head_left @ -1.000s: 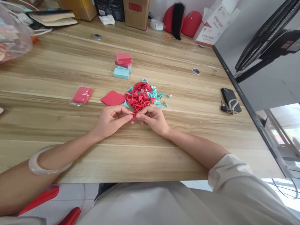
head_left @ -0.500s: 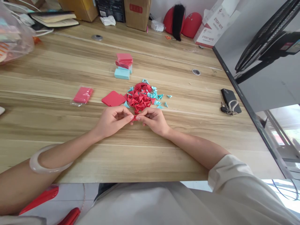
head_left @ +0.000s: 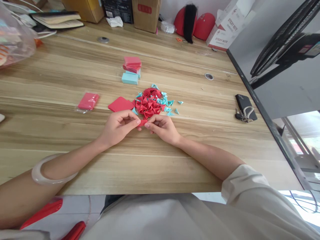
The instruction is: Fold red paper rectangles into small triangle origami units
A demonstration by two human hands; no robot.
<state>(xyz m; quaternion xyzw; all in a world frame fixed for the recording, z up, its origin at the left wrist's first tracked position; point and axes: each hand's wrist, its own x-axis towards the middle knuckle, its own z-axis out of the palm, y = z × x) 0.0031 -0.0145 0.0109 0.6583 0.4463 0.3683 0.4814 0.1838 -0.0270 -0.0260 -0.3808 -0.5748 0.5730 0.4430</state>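
Left hand and right hand are pinching a small red paper piece, thumbs and fingertips clamped on its opposite ends. Just beyond the fingers, red folded triangles are lying heaped; flat red sheets are resting beyond the left fingers.

The left hand and right hand pinch a small red paper piece between them, just beside a heap of red folded paper triangles mixed with light-blue ones.
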